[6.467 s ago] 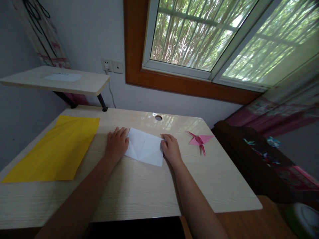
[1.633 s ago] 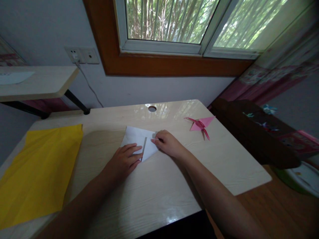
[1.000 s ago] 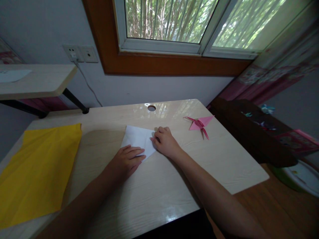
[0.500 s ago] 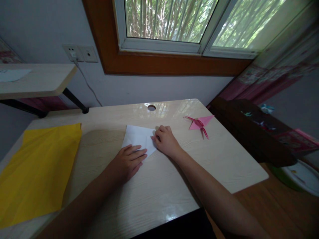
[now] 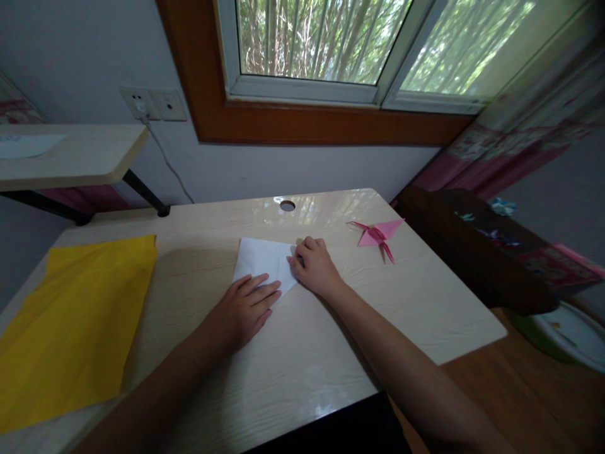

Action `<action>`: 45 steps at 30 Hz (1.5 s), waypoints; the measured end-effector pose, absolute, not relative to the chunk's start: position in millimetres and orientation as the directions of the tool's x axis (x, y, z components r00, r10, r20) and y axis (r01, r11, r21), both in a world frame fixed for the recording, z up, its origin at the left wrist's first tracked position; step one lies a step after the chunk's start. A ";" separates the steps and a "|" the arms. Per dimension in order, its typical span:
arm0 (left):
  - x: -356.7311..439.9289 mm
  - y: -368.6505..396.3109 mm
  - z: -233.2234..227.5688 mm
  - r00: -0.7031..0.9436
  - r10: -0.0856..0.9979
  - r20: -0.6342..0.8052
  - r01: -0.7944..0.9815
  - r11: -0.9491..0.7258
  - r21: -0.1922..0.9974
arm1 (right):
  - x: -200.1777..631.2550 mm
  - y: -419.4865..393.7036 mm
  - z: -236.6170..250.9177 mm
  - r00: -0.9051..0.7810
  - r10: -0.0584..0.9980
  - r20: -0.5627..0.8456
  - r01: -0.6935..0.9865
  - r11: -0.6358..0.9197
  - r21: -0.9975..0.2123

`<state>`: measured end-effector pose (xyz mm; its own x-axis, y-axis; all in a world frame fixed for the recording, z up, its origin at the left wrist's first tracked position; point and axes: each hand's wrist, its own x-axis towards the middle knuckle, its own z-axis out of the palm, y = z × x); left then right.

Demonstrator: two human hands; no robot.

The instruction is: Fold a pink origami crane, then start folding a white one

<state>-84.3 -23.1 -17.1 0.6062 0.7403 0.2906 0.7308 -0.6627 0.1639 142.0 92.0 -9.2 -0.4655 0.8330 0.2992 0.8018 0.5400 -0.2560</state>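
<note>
A pale wood-grain counter (image 5: 302, 372) with a round hole (image 5: 287, 205) near its far edge carried a large yellow sheet (image 5: 70, 321) at the left, folded white paper (image 5: 262, 261) in the middle, and a pink paper crane (image 5: 378, 234) at the right.

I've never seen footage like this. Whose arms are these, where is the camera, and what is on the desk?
There is no machine here: the camera sits on a person's head and looks down at their own bare arms. The left hand lies flat, fingers on a folded white paper. The right hand presses the paper's right edge. Neither hand lifts anything. All of it rests on a pale wooden desk. A large yellow sheet lies to the left, and a finished pink paper crane to the right. Behind is a window.
</note>
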 end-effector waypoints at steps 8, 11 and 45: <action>-83.8 -22.6 -15.6 0.607 0.739 0.293 0.734 -0.663 0.150 | 141.4 90.1 -6.8 -0.452 0.839 0.303 0.813 0.527 -0.247; -83.5 -22.5 -14.9 0.602 0.743 0.293 0.740 -0.657 0.145 | 140.8 88.6 -5.5 -0.436 0.847 0.304 0.815 0.515 -0.266; -84.4 -21.3 -8.4 0.473 0.839 0.268 0.852 -0.513 0.102 | 132.7 81.6 -2.1 -0.705 0.651 0.282 0.544 0.751 -0.374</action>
